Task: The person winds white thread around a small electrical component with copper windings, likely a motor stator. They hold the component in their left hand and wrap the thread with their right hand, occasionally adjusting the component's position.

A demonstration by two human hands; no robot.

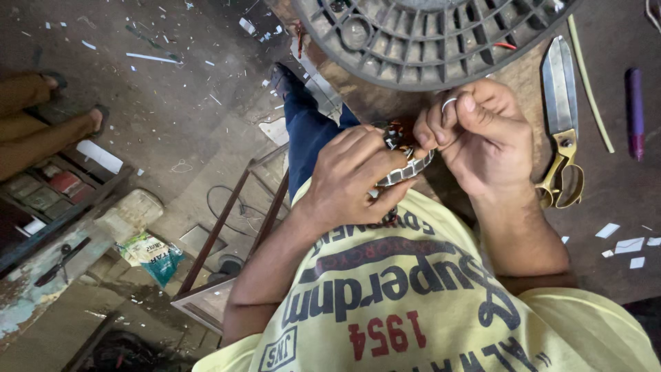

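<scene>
My left hand (351,172) grips a small round metal stator (407,169) with a ribbed steel rim and dark copper windings. I hold it in front of my chest. My right hand (482,127) is closed against the stator's upper right side. Its thumb and fingertips pinch something thin at the windings, too small to make out. A pale ring sits on one right finger. Both forearms rise from my yellow printed shirt (413,303). Just beyond the hands lies a large grey plastic fan grille (427,41).
Big scissors with brass-coloured handles (563,124), a pale thin stick (591,83), a purple pen (635,110) and white paper scraps (623,244) lie on the brown bench at right. At left, below, are a littered floor, a metal stool frame (234,227), a teal packet (153,253) and another person's sandalled feet (82,117).
</scene>
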